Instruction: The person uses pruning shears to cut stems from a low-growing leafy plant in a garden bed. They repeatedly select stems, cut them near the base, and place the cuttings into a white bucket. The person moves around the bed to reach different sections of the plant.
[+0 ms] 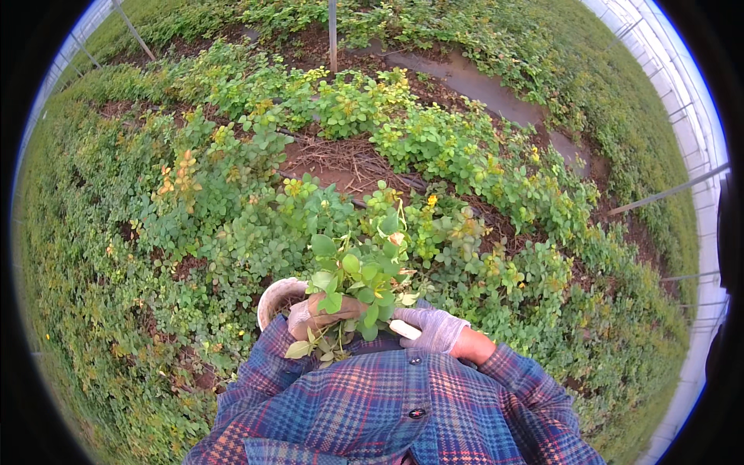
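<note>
My left hand [326, 317], in a brown-and-pale work glove, is closed around a bunch of leafy cut stems [366, 279] in front of my chest. The bunch looks like rose stems, with broad green leaves and a wilted pinkish-orange bloom [396, 239] near its top. My right hand [431, 326] wears a greyish-purple knit glove and grips a white tool handle [405, 329]. Its working end is hidden behind leaves, close to the lower stems. Just beyond my left wrist shows the pale curved rim of a round object [269, 302], partly covered by the glove and sleeve.
Rows of low leafy bushes [192, 244] surround me, some touching my front. Dry twigs [349, 156] lie on bare soil ahead, near dark tubing [410, 181]. Metal posts [333, 40] rise among the rows. A grey ground strip [494, 96] runs beyond, towards pale greenhouse walling [691, 128].
</note>
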Demonstrator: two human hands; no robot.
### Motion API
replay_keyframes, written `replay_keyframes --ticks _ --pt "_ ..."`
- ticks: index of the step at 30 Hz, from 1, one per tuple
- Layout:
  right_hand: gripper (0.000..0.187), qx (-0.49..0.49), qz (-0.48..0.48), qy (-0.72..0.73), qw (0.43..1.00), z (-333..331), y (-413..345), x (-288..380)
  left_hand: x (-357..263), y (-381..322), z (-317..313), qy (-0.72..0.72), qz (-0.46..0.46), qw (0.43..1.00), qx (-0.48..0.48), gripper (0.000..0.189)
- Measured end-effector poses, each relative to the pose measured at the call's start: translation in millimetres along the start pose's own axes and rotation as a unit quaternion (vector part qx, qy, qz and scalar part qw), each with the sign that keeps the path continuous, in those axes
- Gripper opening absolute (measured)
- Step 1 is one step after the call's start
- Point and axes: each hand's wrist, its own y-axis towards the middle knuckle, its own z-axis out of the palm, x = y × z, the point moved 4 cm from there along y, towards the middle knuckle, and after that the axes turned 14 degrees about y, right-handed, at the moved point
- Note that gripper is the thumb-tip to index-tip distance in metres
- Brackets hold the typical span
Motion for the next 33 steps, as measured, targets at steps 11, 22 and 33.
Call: replay_keyframes --ticks 11,22,33 --pt "0.042 -0.145 -0.033 -0.215 0.965 -13.0 -18.2 -21.0 10.5 44.8 26.2 0.414 0.155 0.879 -0.176 0.046" --pt "0.072 -0.283 -0.029 -0.087 0.955 -44.4 -53.3 -32.3 15.9 75.0 7.8 -0.290 0.103 0.893 -0.327 0.044" --pt "0.066 -0.192 -0.065 0.095 0.975 -36.3 -23.9 -34.5 32.2 66.3 30.3 -0.323 0.070 0.917 -0.223 0.039"
